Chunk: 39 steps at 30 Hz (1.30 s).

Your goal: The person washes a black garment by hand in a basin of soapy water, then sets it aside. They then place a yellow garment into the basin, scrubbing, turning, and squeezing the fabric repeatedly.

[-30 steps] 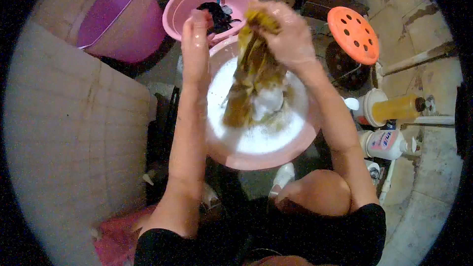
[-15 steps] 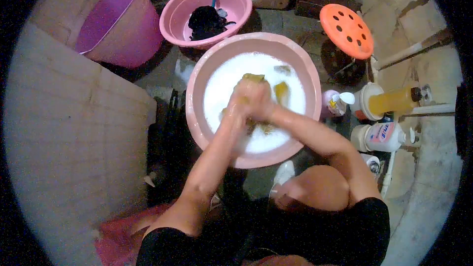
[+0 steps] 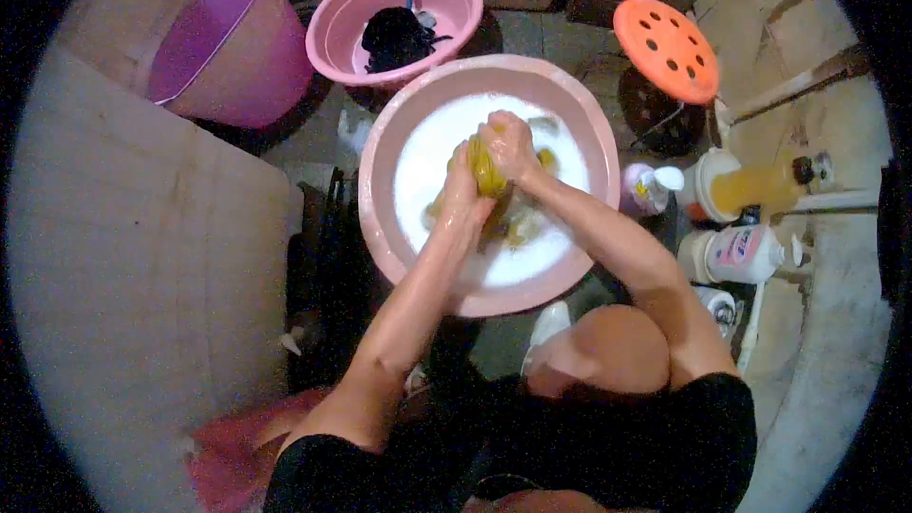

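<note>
Clasping the yellow-green cloth [image 3: 486,169] between your two hands, you have it bunched just over the middle of the large pink basin [image 3: 380,218]. Your left hand [image 3: 462,188] presses against the cloth's left side, while your right hand [image 3: 513,146] curls over its upper right, the fingers bent around it. Below your wrists, more yellow-brown fabric [image 3: 518,228] lies partly in the white suds [image 3: 423,147]; you cannot tell from here whether it belongs to the same piece. Just past the basin's far left edge sits a smaller pink tub [image 3: 328,49] with black fabric [image 3: 394,38] heaped in it, and left of that a purple-pink bucket [image 3: 261,66]. Beyond the basin to your right is an orange seat [image 3: 668,45] with round holes through it. Close by the basin's right side is a pump bottle [image 3: 638,192], and farther right, near the wall, are a bottle of yellow liquid [image 3: 755,192] and a white bottle [image 3: 746,256] with a pink label. Nearer to you, your white shoe [image 3: 549,325] shows just below the basin's rim.
</note>
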Motion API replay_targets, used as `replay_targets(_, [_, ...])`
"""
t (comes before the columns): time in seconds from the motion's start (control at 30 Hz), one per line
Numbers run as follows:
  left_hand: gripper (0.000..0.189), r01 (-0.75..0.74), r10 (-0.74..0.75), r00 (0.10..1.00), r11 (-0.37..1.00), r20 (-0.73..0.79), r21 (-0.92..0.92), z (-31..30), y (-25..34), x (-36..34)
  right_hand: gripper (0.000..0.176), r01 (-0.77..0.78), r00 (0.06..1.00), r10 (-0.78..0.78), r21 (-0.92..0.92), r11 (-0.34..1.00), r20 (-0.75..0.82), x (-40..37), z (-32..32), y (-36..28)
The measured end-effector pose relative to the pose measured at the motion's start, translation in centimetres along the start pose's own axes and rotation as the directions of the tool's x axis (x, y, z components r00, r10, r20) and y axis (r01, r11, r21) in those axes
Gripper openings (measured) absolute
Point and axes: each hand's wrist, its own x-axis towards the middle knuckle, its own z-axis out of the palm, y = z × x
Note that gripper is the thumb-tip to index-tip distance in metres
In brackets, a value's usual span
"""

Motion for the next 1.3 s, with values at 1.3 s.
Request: replay_targets(1.3, [0.078,0.317,-0.292,0.945,0.929,0.145,-0.193,-0.9,3.8,1.5,0.019,0.426,0.769,-0.113,-0.372,0.825,0.629,-3.6,-8.8,-9.8])
